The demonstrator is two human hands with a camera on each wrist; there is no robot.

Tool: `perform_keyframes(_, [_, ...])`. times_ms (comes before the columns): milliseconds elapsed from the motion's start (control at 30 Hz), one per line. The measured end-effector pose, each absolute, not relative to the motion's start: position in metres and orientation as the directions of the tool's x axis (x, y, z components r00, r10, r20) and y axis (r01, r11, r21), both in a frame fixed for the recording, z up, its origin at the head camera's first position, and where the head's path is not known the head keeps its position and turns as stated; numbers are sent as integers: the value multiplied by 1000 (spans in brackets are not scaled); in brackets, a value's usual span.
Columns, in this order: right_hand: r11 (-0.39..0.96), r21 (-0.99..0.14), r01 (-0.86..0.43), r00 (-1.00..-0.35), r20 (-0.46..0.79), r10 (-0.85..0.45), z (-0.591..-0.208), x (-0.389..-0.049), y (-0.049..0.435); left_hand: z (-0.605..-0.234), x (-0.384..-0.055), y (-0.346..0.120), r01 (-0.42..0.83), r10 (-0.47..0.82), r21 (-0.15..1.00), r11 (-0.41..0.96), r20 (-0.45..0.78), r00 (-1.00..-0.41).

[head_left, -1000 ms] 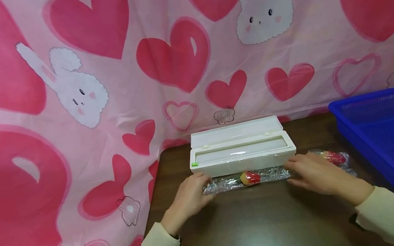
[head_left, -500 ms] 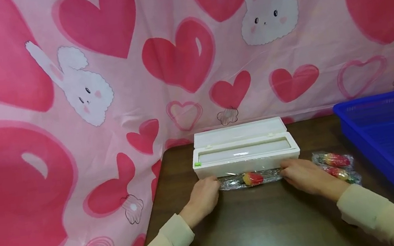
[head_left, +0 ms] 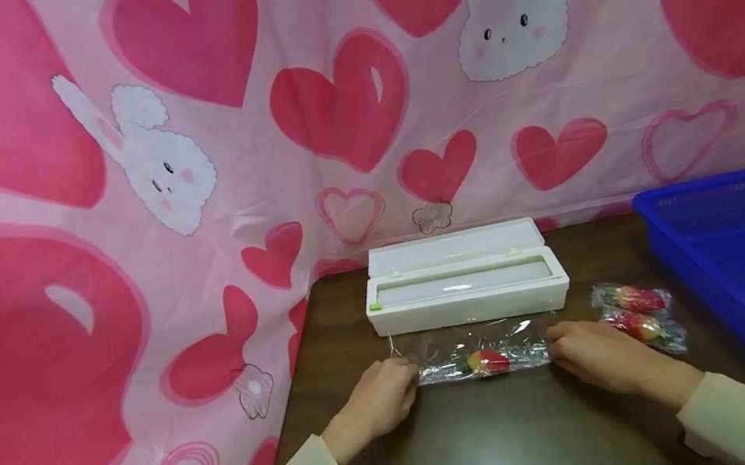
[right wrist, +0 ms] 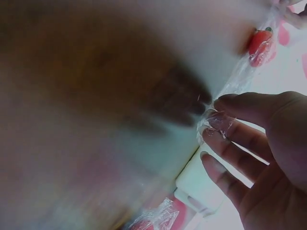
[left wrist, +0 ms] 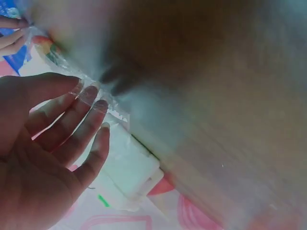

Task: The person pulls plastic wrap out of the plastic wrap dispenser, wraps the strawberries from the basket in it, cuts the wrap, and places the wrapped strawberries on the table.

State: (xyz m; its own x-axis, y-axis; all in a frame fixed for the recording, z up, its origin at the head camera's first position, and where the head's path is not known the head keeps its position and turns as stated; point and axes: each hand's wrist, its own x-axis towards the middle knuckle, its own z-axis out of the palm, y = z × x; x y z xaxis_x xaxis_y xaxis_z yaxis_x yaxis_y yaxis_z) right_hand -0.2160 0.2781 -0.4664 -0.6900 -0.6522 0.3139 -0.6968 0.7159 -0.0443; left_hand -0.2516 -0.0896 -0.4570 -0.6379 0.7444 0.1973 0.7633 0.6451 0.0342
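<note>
A small red-and-yellow fruit-like piece (head_left: pixel 488 362) with a dark green end lies in a strip of clear plastic wrap (head_left: pixel 525 358) on the table. The sheet runs back from it to the white wrap dispenser box (head_left: pixel 470 308), whose lid stands raised. My left hand (head_left: pixel 381 396) pinches the left end of the strip between thumb and fingertips, as the left wrist view also shows. At the opposite end, my right hand (head_left: pixel 600 353) pinches the wrap; the right wrist view shows film between thumb and fingers (right wrist: pixel 229 125).
Right of my right hand lie two similar pieces in crumpled film, one behind (head_left: pixel 639 299) the other. A blue plastic basket (head_left: pixel 695 265) stands at the table's right. Behind the dark table (head_left: pixel 485 445) hangs a pink cloth (head_left: pixel 427 111) with hearts and rabbits.
Both hands have come toward the table's front with the wrapped piece, away from the box. More clear film now spans between box and piece. Earlier, the hands were wider apart, beside the box.
</note>
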Motion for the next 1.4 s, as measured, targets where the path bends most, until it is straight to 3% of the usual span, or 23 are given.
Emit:
perform_keyframes(200, [698,-43,-714,-668,339,-662,-467,-198,282,-456,-240,-95,775,754,139,616,182,-631])
perform_keyframes(400, [654,-171,-737,-665,356,-656,-469,-188,291,-457,-235,-102,740,735,307,599,156,-660])
perform_keyframes(567, [606,-260,-751,-657,379,-651,-472,-190,297,-459,-236,-107,704,718,380,600,134,-683])
perform_keyframes(1167, [530,-707,-469,-832,153,-532,-468,-209,311,-457,-263,-103,612,678,563,555,120,-725])
perform_keyframes(1400, [544,-754,-368,-881,94,-464,-468,-215,307,-459,-272,-99,567,660,620,542,102,-744])
